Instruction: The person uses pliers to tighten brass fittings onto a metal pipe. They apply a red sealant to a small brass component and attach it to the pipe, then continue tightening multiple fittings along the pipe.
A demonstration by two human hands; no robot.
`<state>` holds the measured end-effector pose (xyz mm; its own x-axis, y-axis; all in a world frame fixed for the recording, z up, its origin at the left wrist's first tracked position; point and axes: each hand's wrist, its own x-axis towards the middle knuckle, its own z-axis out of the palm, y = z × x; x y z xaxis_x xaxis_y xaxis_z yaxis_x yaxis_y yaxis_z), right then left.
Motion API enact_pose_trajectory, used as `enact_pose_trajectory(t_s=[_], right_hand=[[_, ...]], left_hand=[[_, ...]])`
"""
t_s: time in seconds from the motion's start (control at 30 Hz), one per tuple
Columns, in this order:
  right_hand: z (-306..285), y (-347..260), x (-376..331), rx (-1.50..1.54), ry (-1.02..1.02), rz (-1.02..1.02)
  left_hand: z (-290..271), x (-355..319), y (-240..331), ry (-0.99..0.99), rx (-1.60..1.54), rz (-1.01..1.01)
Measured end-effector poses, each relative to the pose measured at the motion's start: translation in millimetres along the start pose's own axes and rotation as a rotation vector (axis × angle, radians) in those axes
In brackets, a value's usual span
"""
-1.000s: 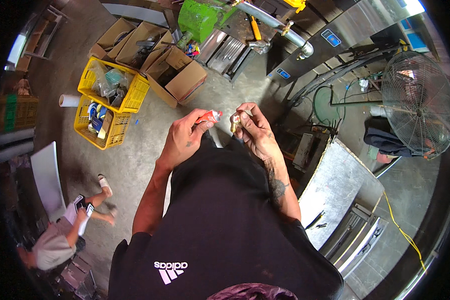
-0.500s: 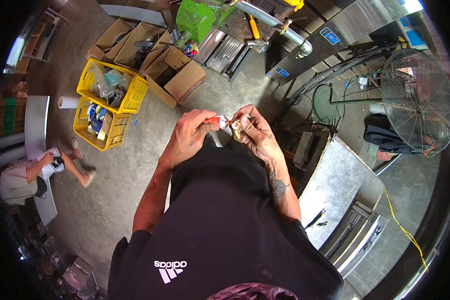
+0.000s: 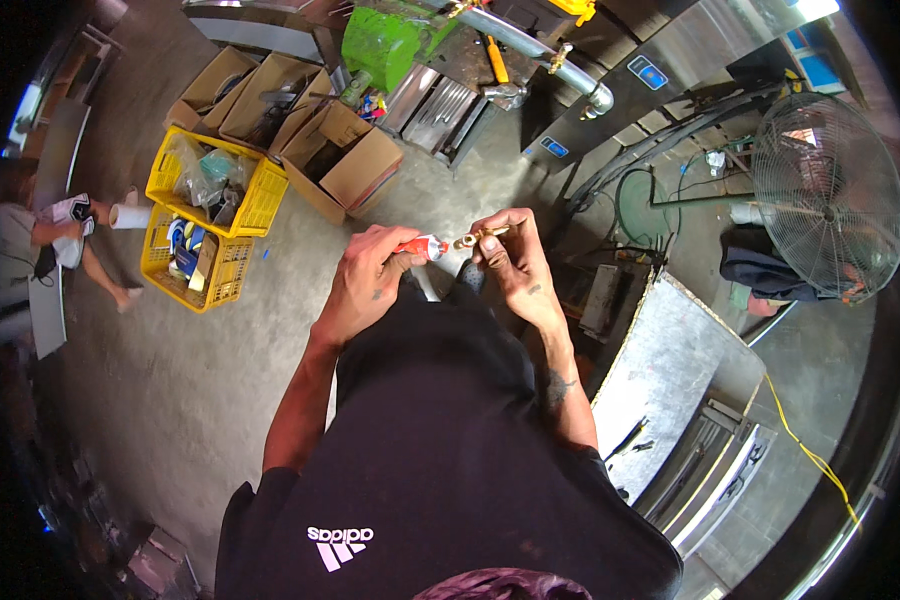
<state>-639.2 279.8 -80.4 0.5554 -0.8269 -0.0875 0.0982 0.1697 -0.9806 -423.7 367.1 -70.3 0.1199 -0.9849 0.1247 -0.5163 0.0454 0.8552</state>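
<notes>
My left hand (image 3: 365, 282) is closed round a small red and white squeeze tube (image 3: 426, 246), whose narrow tip points right. Between the thumb and fingers of my right hand (image 3: 522, 272) is a small brass fitting (image 3: 466, 242) with a round open end facing the tube. The tube's tip lies very close to that end; whether they touch I cannot tell. Both hands are held in front of my body, above the concrete floor. My right fingers partly hide the fitting.
Stacked yellow crates (image 3: 255, 200) and open cardboard boxes (image 3: 355, 165) stand ahead left. A metal pipe with brass valves (image 3: 580, 85) and a hammer (image 3: 497, 62) lie ahead. At right are a large fan (image 3: 828, 200) and a metal sheet (image 3: 670, 350). Another person (image 3: 20, 250) is far left.
My right hand has turned the brass fitting, so its round end now faces the tube. The tube has tilted slightly and stays in my left hand. The other person has shifted farther left.
</notes>
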Motion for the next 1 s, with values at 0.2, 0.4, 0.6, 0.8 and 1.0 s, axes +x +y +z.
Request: enact_pose_trajectory(t_s=[0.2,0.4,0.6,0.8,1.0], right_hand=[[-1,-18,-10,-0.465,0.08,-0.206],[-5,-11,-31,-0.464,0.2,-0.19],[-18,-15,-66,-0.573,0.337,-0.214],[-57,-18,-129,-0.557,0.566,-0.225],[-120,26,-256,-0.256,0.926,-0.032]], left_hand=[[-1,5,1,0.018,0.135,0.089],[7,16,9,-0.078,0.168,0.156],[35,23,28,-0.188,0.176,0.206],[98,27,59,-0.338,0.14,0.242],[229,5,56,-0.656,-0.009,-0.127]])
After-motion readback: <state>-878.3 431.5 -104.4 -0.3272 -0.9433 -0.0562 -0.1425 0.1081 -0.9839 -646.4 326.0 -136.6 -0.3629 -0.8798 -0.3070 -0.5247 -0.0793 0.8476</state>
